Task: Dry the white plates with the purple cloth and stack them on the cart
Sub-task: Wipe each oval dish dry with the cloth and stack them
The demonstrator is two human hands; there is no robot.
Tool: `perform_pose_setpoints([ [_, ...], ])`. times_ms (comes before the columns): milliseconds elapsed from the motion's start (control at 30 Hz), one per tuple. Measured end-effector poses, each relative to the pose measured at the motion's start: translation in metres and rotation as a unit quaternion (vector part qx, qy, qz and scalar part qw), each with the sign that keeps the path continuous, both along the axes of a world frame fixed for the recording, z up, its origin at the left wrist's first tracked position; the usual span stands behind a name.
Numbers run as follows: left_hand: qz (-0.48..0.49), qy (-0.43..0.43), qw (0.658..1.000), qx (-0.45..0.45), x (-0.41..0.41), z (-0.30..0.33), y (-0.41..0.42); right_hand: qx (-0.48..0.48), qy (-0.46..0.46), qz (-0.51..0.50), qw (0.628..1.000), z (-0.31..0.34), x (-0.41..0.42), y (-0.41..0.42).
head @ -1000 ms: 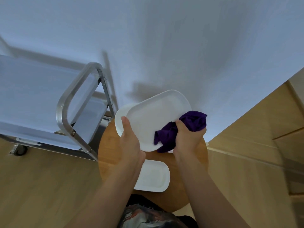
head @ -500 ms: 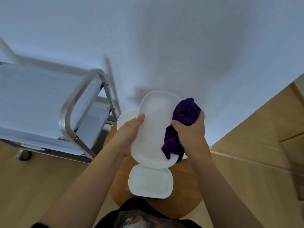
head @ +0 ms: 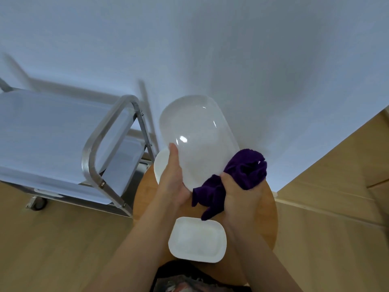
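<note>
Soft even daylight, wide-angle warping, slight blur

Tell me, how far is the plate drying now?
Done: nothing is stacked on the cart yet. In hand: the left hand holds an oval plate while the right hand wipes it with the purple cloth. Left: a small plate and another plate wait on the round table.

Since 0.5 s ago the oval plate has swung round: its far end now leans up and left, and glare spots show on its face. The left hand has shifted from the plate's side edge to its near end, thumb up the face. The cloth has slid down to the plate's lower right edge in the right hand.
</note>
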State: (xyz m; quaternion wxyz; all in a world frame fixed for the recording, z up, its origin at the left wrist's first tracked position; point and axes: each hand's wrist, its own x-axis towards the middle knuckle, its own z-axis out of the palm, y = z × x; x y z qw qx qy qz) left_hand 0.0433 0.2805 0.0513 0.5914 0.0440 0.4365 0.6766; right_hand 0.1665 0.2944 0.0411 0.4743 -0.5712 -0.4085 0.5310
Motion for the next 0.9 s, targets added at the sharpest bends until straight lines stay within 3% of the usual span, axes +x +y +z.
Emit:
perform_pose_setpoints([
  [67, -0.031, 0.045, 0.998, 0.017, -0.009, 0.004, 0.000, -0.005, 0.000, 0.002, 1.000, 0.004, 0.009, 0.011],
  [167, -0.001, 0.118, 0.993, 0.015, -0.035, 0.008, 0.001, 0.023, -0.083, 0.055, 0.995, 0.008, 0.027, 0.029],
  [233, 0.026, 0.114, 0.993, 0.016, -0.045, 0.009, 0.002, 0.045, -0.125, 0.105, 0.986, 0.007, 0.035, 0.036],
  [300, 0.052, 0.055, 0.996, 0.035, -0.046, 0.009, 0.003, 0.030, -0.169, 0.122, 0.978, 0.005, 0.035, 0.040],
  [367, 0.083, -0.006, 0.994, 0.073, -0.039, 0.009, 0.005, 0.015, -0.145, 0.106, 0.984, 0.001, 0.030, 0.038],
  [500, 0.134, -0.051, 0.984, 0.107, -0.019, 0.012, 0.012, -0.029, 0.000, 0.005, 1.000, -0.011, 0.013, 0.016],
  [600, 0.135, -0.066, 0.982, 0.110, -0.017, 0.008, 0.011, -0.044, 0.007, -0.025, 0.999, -0.014, 0.012, 0.010],
  [667, 0.143, -0.080, 0.981, 0.105, -0.024, 0.003, 0.005, 0.012, -0.101, -0.008, 0.995, -0.010, 0.020, 0.014],
  [733, 0.135, -0.089, 0.981, 0.105, -0.029, -0.003, -0.001, 0.148, -0.210, -0.006, 0.966, -0.004, 0.027, 0.019],
  [800, 0.113, -0.075, 0.986, 0.099, -0.026, -0.005, -0.004, 0.287, -0.266, -0.004, 0.920, -0.001, 0.023, 0.024],
  [900, 0.107, -0.065, 0.988, 0.090, -0.013, -0.001, -0.004, 0.398, -0.366, 0.028, 0.841, -0.008, 0.007, 0.028],
])
